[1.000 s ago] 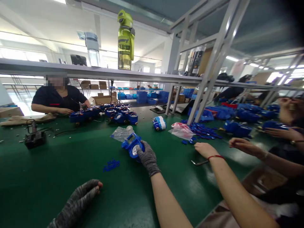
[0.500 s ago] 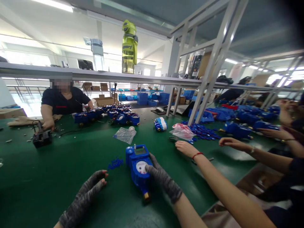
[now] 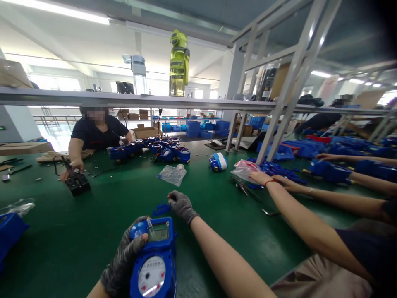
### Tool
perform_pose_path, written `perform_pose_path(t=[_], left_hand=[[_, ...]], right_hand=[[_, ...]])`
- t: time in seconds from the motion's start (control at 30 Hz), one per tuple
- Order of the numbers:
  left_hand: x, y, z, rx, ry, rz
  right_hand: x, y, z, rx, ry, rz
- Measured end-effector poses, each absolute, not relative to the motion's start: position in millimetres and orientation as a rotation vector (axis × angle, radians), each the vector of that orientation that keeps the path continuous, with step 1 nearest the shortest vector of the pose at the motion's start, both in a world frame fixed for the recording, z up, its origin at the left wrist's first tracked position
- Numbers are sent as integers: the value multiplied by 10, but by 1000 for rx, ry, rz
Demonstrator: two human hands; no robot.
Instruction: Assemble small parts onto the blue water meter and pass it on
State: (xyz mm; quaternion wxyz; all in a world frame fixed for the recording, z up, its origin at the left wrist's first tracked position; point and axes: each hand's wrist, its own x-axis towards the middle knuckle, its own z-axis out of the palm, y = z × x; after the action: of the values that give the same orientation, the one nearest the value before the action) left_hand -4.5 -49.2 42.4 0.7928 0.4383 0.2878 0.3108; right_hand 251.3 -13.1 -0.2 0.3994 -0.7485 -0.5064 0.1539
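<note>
My left hand (image 3: 121, 257) grasps a blue water meter (image 3: 159, 250), its long axis pointing toward the green bench's (image 3: 93, 215) near edge, while my right hand (image 3: 182, 205), curled, whether pinching anything I cannot tell, is nearer the small blue pieces (image 3: 160, 210) just beyond.

Blue plastic meter with round white dial (image 3: 153, 263) in left hand in grey knit glove (image 3: 124, 254), over near part of green worktop (image 3: 102, 207). Loose pile of small blue plastic pieces (image 3: 160, 209) behind meter; right hand in grey knit glove (image 3: 182, 206) just right of pile. Farther back, crumpled clear plastic bag (image 3: 173, 176); behind bag, cluster of round blue meter bodies (image 3: 167, 155). Left of bag, black boxy device (image 3: 78, 185), co-worker's hand (image 3: 74, 165) on it. Above worktop, long pale shelf (image 3: 108, 98) bearing yellow-green bottle (image 3: 178, 68). At left edge, cut-off blue plastic body (image 3: 10, 234), perhaps another meter.
</note>
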Motion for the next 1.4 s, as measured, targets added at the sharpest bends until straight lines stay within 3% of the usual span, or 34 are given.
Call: perform_pose_path(t=[0.4, 0.57, 0.77, 1.07, 1.4], left_hand=[[-34, -308, 375, 917, 651, 832], [-51, -275, 365, 893, 610, 818], [-45, -323, 468, 897, 648, 783], [37, -395, 395, 874, 686, 813], [21, -303, 265, 1036, 673, 956]], right_hand=[[2418, 566, 59, -2327, -1540, 383], [2609, 106, 126, -2201, -1601, 384], [2783, -729, -132, -2268, -1557, 283], [2713, -819, -183, -2311, -1526, 5], [2612, -913, 33, -2125, -1421, 238]])
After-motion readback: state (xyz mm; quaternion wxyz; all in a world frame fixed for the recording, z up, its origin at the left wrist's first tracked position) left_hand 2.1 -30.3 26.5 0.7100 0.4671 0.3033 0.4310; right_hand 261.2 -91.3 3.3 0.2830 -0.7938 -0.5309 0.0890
